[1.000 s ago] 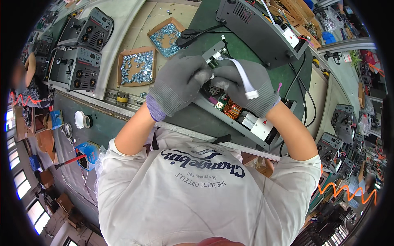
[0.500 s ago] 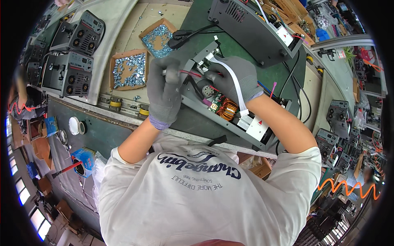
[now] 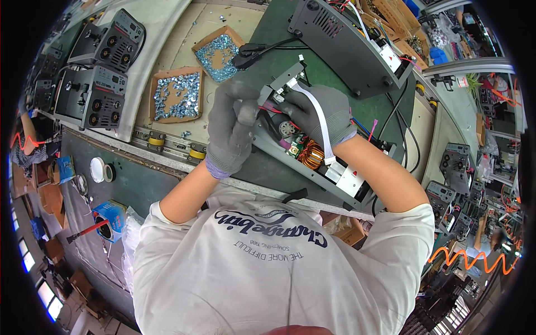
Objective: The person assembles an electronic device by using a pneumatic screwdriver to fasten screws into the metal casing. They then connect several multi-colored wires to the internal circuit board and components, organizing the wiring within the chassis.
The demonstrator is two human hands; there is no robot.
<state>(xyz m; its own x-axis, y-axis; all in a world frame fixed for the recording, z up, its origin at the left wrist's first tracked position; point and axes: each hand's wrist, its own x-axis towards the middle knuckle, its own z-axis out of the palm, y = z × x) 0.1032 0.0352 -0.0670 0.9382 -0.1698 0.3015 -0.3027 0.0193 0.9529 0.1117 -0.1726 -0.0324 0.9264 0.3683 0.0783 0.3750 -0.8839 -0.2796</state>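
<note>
An open metal chassis [image 3: 282, 154] sits on the counter [image 3: 273, 28], its long axis slanting from the far-left end panel [image 3: 287, 76] down to its near-right corner. The gloved right hand [image 3: 321, 114] is the nearer, directly over the chassis interior, fingers bent in toward the end panel; the gloved left hand [image 3: 231, 125], half curled, is at the chassis's left end near red wires [image 3: 270, 109] (overlap hides whether either one grips anything). A white ribbon cable [image 3: 320, 114] drapes over the right hand toward the chassis's near-right part.
</note>
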